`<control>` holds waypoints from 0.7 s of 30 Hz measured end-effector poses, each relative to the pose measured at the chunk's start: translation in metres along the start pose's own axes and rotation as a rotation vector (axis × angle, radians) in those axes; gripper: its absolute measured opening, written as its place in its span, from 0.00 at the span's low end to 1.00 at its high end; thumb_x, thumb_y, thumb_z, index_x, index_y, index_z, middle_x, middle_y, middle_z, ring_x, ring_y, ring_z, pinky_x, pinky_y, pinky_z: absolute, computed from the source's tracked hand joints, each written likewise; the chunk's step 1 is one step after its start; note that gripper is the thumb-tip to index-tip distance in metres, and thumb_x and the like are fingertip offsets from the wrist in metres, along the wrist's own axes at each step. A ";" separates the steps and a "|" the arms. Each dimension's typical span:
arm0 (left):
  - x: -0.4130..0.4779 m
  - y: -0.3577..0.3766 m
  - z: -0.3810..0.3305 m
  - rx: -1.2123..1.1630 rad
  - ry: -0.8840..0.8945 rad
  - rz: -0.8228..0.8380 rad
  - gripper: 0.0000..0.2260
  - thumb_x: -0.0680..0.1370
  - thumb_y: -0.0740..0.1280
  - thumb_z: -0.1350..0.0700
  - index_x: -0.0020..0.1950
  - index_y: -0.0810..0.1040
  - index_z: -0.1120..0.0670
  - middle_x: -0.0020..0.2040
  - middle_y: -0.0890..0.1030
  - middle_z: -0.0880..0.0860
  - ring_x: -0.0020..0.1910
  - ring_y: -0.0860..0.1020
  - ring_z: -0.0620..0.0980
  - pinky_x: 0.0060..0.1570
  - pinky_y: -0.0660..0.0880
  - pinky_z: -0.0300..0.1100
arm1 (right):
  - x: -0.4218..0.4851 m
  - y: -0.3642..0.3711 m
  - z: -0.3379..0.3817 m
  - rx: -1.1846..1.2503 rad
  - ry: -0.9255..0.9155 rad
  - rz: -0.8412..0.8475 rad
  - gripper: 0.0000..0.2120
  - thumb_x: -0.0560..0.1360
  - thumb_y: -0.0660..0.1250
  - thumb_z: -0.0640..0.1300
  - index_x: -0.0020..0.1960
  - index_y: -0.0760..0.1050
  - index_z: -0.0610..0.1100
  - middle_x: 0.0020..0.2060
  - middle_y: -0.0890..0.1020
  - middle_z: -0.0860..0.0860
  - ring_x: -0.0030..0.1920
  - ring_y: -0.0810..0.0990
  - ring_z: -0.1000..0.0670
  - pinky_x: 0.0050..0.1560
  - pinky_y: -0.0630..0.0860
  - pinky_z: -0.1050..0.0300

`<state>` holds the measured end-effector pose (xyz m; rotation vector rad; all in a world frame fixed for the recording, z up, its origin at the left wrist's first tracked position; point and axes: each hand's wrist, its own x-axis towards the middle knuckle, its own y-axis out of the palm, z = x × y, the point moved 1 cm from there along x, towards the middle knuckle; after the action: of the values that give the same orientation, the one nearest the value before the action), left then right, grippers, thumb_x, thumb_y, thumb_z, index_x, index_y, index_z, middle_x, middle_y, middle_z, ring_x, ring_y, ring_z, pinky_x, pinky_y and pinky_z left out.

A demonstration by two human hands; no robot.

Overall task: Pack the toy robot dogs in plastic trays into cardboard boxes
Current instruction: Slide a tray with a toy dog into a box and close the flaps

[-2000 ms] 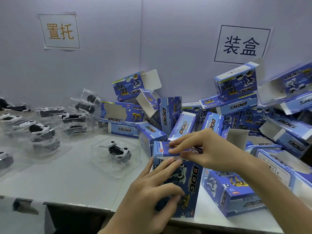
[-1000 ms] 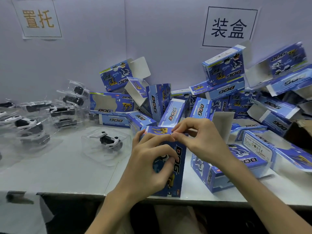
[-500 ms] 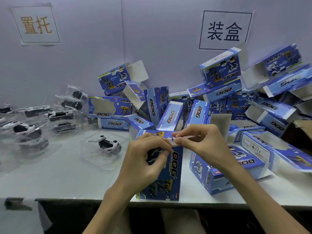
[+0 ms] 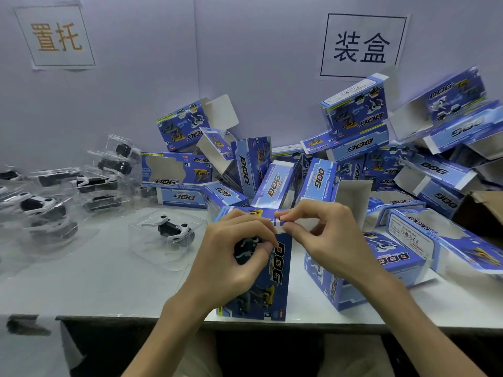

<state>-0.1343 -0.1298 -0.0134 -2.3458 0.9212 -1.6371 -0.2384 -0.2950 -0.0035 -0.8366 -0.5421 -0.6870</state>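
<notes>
Left hand [image 4: 228, 257] grips the upright box [image 4: 275, 281]; right hand [image 4: 324, 238] pinches its top flap [image 4: 277, 222].

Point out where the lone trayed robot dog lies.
In the head view, the lone trayed dog lies on the table left of centre, just left of the left hand and the upright box it grips.
</notes>
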 end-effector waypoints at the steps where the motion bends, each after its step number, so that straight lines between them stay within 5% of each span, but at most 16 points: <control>1: 0.001 0.001 0.000 -0.005 -0.004 -0.002 0.05 0.73 0.70 0.63 0.40 0.84 0.55 0.45 0.84 0.45 0.50 0.79 0.48 0.50 0.72 0.37 | 0.001 0.000 0.001 -0.013 0.006 -0.011 0.05 0.74 0.74 0.41 0.43 0.84 0.50 0.44 0.86 0.62 0.39 0.83 0.64 0.35 0.72 0.71; 3: 0.002 0.001 0.000 -0.018 -0.008 -0.007 0.05 0.73 0.69 0.63 0.40 0.84 0.55 0.45 0.84 0.45 0.50 0.79 0.48 0.50 0.73 0.39 | 0.001 0.001 0.003 -0.009 0.009 -0.007 0.06 0.73 0.75 0.40 0.43 0.84 0.51 0.44 0.86 0.62 0.46 0.83 0.64 0.40 0.74 0.72; 6: 0.001 0.000 0.005 -0.041 -0.011 -0.038 0.05 0.73 0.69 0.64 0.40 0.83 0.56 0.43 0.84 0.47 0.48 0.80 0.51 0.48 0.75 0.47 | -0.004 0.005 0.012 -0.088 -0.064 0.013 0.01 0.74 0.73 0.45 0.44 0.83 0.50 0.45 0.86 0.62 0.50 0.83 0.62 0.49 0.81 0.59; 11: 0.001 -0.007 0.010 0.000 0.030 -0.028 0.05 0.74 0.70 0.63 0.45 0.84 0.55 0.47 0.83 0.47 0.52 0.79 0.50 0.50 0.75 0.44 | -0.011 -0.001 0.018 -0.289 -0.127 0.109 0.15 0.72 0.65 0.62 0.52 0.81 0.55 0.53 0.84 0.65 0.52 0.83 0.58 0.45 0.81 0.51; 13: 0.003 -0.012 0.016 0.109 0.047 -0.037 0.06 0.73 0.71 0.59 0.49 0.84 0.52 0.54 0.81 0.45 0.58 0.77 0.47 0.56 0.72 0.41 | -0.012 -0.002 0.015 -0.296 -0.127 0.110 0.13 0.73 0.70 0.60 0.54 0.81 0.55 0.54 0.83 0.66 0.54 0.82 0.59 0.46 0.81 0.50; 16: 0.002 -0.026 0.035 0.199 -0.003 -0.037 0.08 0.74 0.74 0.53 0.52 0.84 0.50 0.56 0.81 0.42 0.61 0.77 0.43 0.61 0.72 0.50 | -0.010 0.000 0.012 -0.267 -0.123 0.073 0.09 0.74 0.74 0.53 0.53 0.82 0.54 0.54 0.84 0.63 0.54 0.83 0.57 0.47 0.81 0.48; 21: -0.012 -0.036 0.053 -0.065 -0.151 -0.012 0.12 0.74 0.71 0.57 0.57 0.83 0.47 0.57 0.83 0.40 0.62 0.78 0.41 0.59 0.74 0.34 | -0.010 0.003 0.010 -0.233 -0.150 0.074 0.06 0.74 0.75 0.49 0.51 0.83 0.51 0.53 0.85 0.59 0.54 0.82 0.56 0.48 0.81 0.48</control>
<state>-0.0749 -0.1063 -0.0281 -2.4815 0.9451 -1.4311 -0.2441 -0.2823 -0.0061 -1.1278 -0.5688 -0.6300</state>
